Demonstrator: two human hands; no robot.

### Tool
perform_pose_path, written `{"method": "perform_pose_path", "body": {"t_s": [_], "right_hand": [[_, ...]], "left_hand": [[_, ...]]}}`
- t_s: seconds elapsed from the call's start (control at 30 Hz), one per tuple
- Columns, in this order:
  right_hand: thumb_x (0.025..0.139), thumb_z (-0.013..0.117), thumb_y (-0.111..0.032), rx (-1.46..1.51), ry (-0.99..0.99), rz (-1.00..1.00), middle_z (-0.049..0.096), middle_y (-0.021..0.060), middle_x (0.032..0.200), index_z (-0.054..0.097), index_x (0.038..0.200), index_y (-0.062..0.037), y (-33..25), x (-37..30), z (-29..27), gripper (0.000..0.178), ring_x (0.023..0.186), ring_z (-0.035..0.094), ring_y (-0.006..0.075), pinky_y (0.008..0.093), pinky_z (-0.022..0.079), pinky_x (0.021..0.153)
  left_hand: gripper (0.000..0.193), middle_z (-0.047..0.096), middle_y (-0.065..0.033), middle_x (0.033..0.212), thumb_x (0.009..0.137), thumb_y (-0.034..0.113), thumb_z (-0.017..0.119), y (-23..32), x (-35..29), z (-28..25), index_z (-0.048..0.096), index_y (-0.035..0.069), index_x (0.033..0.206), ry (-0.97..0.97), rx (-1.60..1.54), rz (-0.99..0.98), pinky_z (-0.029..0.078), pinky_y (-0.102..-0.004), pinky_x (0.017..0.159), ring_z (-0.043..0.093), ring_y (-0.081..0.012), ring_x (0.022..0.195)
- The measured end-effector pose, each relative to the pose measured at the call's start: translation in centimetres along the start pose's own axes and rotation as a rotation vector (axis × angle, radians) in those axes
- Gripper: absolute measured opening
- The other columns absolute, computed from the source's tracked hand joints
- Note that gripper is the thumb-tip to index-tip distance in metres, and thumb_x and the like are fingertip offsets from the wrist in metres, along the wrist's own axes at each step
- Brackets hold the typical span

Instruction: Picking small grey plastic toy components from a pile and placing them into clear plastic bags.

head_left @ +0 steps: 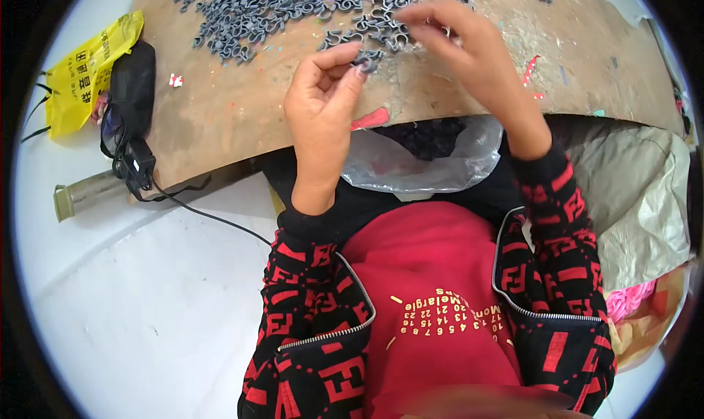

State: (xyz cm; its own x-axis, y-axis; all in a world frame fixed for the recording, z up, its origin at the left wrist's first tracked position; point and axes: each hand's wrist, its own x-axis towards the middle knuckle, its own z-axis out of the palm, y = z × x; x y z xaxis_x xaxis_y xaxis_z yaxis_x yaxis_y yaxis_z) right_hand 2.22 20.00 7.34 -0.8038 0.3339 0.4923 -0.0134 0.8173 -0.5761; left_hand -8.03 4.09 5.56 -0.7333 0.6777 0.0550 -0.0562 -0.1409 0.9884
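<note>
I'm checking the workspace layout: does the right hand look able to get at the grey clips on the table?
Probably yes: the right hand is close to the nearest grey clips, with nothing visible blocking the way; the left hand is off to its left.

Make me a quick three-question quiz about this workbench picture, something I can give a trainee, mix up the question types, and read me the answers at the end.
1. Multiple choice: what does the left hand pinch between thumb and fingers?
a) a yellow bag
b) a gray clip
c) a black cord

2. True or false: a clear plastic bag sits open by the near edge of the table, in front of the person.

3. Fill in the side, as the person sees it: the main heap of gray clips lies to the ____ of the right hand.

Key:
1. b
2. True
3. left
</note>
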Motion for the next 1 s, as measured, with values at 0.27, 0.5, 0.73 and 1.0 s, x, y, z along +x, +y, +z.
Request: {"method": "perform_pose_path", "body": {"t_s": [0.27, 0.5, 0.73, 1.0], "right_hand": [[0.084, 0.059, -0.005, 0.738, -0.058, 0.489, 0.056, 0.0010, 0.091, 0.051, 0.112, -0.0020, -3.7, -6.9, 0.6, 0.029, 0.082, 0.052, 0.0063, 0.0210, 0.042, 0.073], [0.084, 0.057, -0.002, 0.574, -0.039, 0.510, 0.057, 0.0002, 0.092, 0.056, 0.104, -0.0008, -2.6, -9.3, -1.6, 0.020, 0.083, 0.053, 0.0066, 0.0209, 0.043, 0.072], [0.084, 0.057, -0.007, 0.308, 0.186, 0.506, 0.055, -0.0038, 0.082, 0.058, 0.101, -0.0056, 2.6, -7.9, -2.1, 0.018, 0.070, 0.050, 0.0024, 0.0175, 0.040, 0.055], [0.079, 0.061, -0.006, 0.062, 0.204, 0.353, 0.051, -0.0020, 0.076, 0.060, 0.095, -0.0043, 2.9, -7.2, -1.3, 0.016, 0.063, 0.046, 0.0057, 0.0203, 0.038, 0.056]], "left_hand": [[0.018, 0.059, -0.0137, 0.103, 0.077, -0.007, 0.058, -0.5, -2.7, 1.9, 0.059, -0.001, 0.094, -0.180, 0.294, 0.303, 0.051, -0.0240, 0.069, 0.062, -0.0158, 0.084], [0.024, 0.061, -0.0112, 0.100, 0.081, -0.002, 0.058, -0.3, -4.7, 3.3, 0.058, 0.000, 0.105, -0.259, 0.007, -0.062, 0.048, -0.0235, 0.072, 0.061, -0.0131, 0.085], [0.027, 0.060, -0.0082, 0.086, 0.078, 0.008, 0.060, 0.5, 4.7, 0.4, 0.060, 0.007, 0.105, -0.081, 0.760, 0.546, 0.046, -0.0275, 0.062, 0.059, -0.0167, 0.071], [0.021, 0.064, -0.0099, 0.080, 0.075, 0.024, 0.063, -0.6, 13.5, -1.6, 0.066, 0.007, 0.087, -0.106, 1.314, 0.491, 0.047, -0.0318, 0.062, 0.062, -0.0237, 0.073]]}}
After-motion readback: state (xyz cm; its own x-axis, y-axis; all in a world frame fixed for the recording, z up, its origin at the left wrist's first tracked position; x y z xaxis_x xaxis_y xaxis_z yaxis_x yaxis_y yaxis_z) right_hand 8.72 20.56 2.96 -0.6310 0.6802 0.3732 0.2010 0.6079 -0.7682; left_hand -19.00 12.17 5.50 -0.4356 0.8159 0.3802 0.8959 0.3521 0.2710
